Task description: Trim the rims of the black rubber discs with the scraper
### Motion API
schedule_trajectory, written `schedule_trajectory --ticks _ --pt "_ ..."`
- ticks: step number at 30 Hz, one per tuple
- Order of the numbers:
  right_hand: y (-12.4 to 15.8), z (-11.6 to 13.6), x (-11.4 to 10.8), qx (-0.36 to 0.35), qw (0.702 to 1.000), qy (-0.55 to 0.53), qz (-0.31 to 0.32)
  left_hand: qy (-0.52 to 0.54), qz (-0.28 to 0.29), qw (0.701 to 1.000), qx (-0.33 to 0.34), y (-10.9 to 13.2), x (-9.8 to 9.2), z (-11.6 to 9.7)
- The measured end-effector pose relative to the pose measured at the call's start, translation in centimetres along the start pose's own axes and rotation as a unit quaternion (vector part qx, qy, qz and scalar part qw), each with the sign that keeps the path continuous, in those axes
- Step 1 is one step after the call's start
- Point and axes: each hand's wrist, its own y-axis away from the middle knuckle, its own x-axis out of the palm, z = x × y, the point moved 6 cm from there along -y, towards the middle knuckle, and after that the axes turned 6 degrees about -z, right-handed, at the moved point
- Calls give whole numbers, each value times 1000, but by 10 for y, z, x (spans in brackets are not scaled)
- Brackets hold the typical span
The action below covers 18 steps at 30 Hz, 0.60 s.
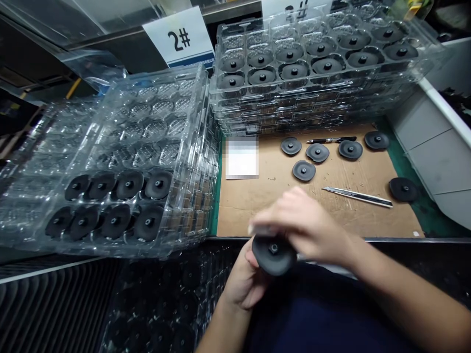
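Both my hands are at the front edge of the bench, holding a black rubber disc (274, 255) with a small central boss. My left hand (245, 282) supports it from below. My right hand (298, 223), slightly blurred, curves over its top edge and hides part of the rim. Beyond them, several similar discs (303, 170) lie on a brown cardboard sheet (257, 206). The nearest of these sits just past my right fingers.
A snap-off utility knife (357, 196) and a black pen (331, 140) lie on the cardboard, beside a blurred white paper (242, 158). Clear blister trays (114, 186) at left hold rows of discs. A tall tray stack (312, 63) stands behind, with a "2#" sign (178, 38).
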Motion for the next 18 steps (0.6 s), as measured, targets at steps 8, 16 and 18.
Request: schedule_trajectory --ticks 8,16,18 --pt "51 -112 30 165 981 80 -58 122 163 978 -46 11 13 -1" --pt "106 -76 37 199 971 48 -119 -22 150 983 99 6 11 -9" --pt "111 -69 38 199 974 35 -107 -202 98 942 251 6 8 -21"
